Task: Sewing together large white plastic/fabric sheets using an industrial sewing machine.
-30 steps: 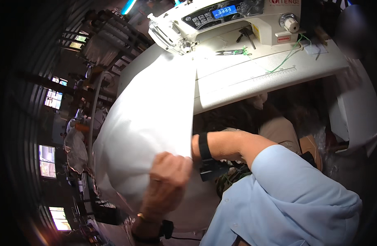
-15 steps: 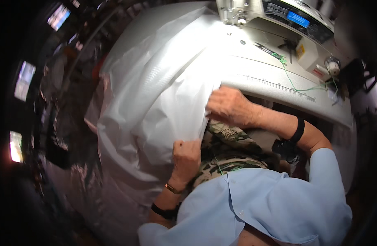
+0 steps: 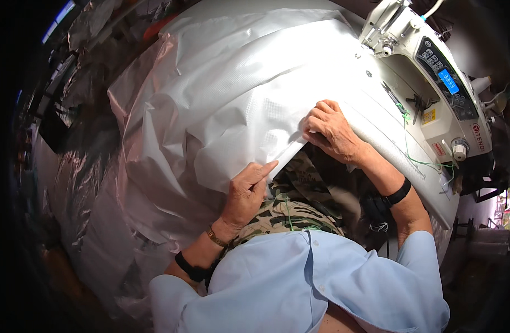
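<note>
"Right hand [image 3: 331, 130] pinches the edge of the white sheet [image 3: 238, 105], which covers much of the desk [image 3: 398, 147] and drapes down leftward!"

"And the left hand [image 3: 247, 191]?"

"Seemingly gripping that edge too, though some fingers are hidden. Snips [image 3: 390, 95] lie beside the sewing machine [image 3: 446, 119]."

Head camera: worn on the head, left of a side-by-side pair, facing steeply down
Light-blue buttoned cloth shirt [image 3: 255, 277]: nearest, along the lower edge
Glossy white dimpled sheet [image 3: 249, 116]: mid-view, seen from above
Cream-white boxy sewing machine [image 3: 457, 125]: farther off, upper right
</note>
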{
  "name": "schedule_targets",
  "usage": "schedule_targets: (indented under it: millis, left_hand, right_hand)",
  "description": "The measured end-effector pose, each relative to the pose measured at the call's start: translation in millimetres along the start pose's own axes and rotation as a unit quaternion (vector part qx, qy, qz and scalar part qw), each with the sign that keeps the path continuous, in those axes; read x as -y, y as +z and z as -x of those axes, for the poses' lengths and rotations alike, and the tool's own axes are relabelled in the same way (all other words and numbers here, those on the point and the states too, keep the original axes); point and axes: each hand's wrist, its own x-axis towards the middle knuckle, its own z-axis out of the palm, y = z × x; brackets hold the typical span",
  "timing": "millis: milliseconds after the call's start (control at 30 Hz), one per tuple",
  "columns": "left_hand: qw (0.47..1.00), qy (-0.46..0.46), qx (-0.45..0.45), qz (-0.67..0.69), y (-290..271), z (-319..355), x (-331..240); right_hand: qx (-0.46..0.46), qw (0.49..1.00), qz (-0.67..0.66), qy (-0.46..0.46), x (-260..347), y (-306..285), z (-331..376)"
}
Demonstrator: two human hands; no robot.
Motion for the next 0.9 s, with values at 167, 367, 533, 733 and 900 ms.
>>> schedule_targets:
  millis: [167,367,533,733,900]
  left_hand:
    - [0.994,0.08,-0.003,-0.068,4.3,-5.7,0.8]
    - [0.973,0.133,-0.06,-0.179,9.3,-17.9,-3.0]
    - [0.944,0.198,-0.06,-0.256,4.1,-22.7,-9.6]
    - [0.964,0.169,-0.053,-0.197,-1.1,-20.1,-13.9]
    - [0.965,0.15,-0.025,-0.216,-5.3,-21.3,-12.3]
  right_hand:
    - [-0.011,0.998,0.028,-0.053,3.3,-0.6,3.3]
    - [0.007,0.995,0.066,-0.079,-9.3,-7.9,-1.7]
    - [0.045,0.994,0.079,-0.053,-21.3,-22.5,-7.1]
    - [0.047,0.992,0.096,-0.063,-47.6,-33.2,-15.0]
    - [0.014,0.993,0.103,-0.052,-78.5,-40.0,-17.5]
